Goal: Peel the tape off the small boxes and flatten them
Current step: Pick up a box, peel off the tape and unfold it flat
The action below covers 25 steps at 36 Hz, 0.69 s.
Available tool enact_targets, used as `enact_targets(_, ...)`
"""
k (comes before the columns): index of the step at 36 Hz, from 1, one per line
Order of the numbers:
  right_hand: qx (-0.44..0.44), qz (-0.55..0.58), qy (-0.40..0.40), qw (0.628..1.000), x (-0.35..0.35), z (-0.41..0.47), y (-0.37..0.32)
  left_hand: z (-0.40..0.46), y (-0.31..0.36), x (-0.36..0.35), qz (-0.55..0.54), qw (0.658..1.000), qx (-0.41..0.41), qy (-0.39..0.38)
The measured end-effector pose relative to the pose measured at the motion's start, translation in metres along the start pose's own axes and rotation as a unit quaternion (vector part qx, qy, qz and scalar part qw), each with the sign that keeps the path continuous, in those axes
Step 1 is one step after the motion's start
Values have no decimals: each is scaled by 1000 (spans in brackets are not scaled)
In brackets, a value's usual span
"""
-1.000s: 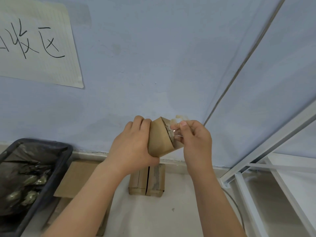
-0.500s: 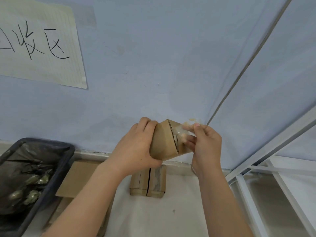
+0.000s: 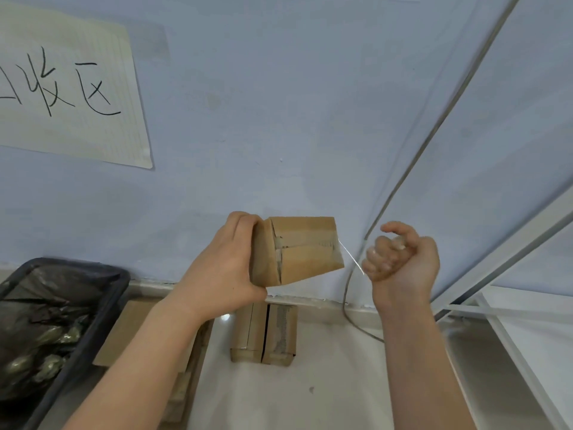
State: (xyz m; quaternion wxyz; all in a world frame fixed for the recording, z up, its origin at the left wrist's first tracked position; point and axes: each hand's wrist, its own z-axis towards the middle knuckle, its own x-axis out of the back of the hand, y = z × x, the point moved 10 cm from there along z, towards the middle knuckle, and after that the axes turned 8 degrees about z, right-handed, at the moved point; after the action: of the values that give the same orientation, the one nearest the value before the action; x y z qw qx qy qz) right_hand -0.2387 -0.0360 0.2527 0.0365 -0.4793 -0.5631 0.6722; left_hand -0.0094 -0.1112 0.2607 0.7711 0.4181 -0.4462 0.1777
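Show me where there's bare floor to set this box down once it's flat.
Bare floor lies in front of the two standing boxes, and to their right up to the metal frame. The left is crowded: flattened cardboard and a bin.

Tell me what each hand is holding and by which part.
The left hand grips the small brown cardboard box by its left end. The right hand pinches a strip of clear tape by its free end, stretched from the box's right edge.
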Motion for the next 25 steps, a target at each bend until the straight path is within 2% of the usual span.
enact_targets(2,62,-183,-30,981,-13,-6,-11,0,-2,4,3,1000,3,13)
enact_targets(4,124,-372,-82,916,-29,-12,-12,-1,-5,10,-8,1000,-1,30)
enact_targets(5,114,-435,-111,886,-31,-12,0,-1,-6,13,-16,999,-5,38)
enact_targets(7,39,-517,-153,841,-28,-11,27,-2,-8,17,-36,998,-15,46)
enact_targets(8,9,-526,-170,833,-27,-12,37,-2,-7,18,-53,997,-20,44)
enact_targets(10,-19,-500,-197,843,-28,-11,45,-3,-5,18,-92,995,-26,34)
enact_targets(13,-14,-426,-221,877,-37,-12,37,-3,-8,13,-134,991,-18,2)
enact_targets(16,15,-412,-198,889,-36,-10,29,-2,-15,6,-151,988,5,-26)
enact_targets(19,55,-438,-153,884,-35,-9,26,-3,-16,-4,-133,989,32,-49)
enact_targets(22,80,-466,-121,873,-34,-11,26,-5,-8,-12,-160,983,49,-75)
enact_targets(25,74,-494,-121,858,-40,-19,31,-3,9,-6,-101,994,29,-26)
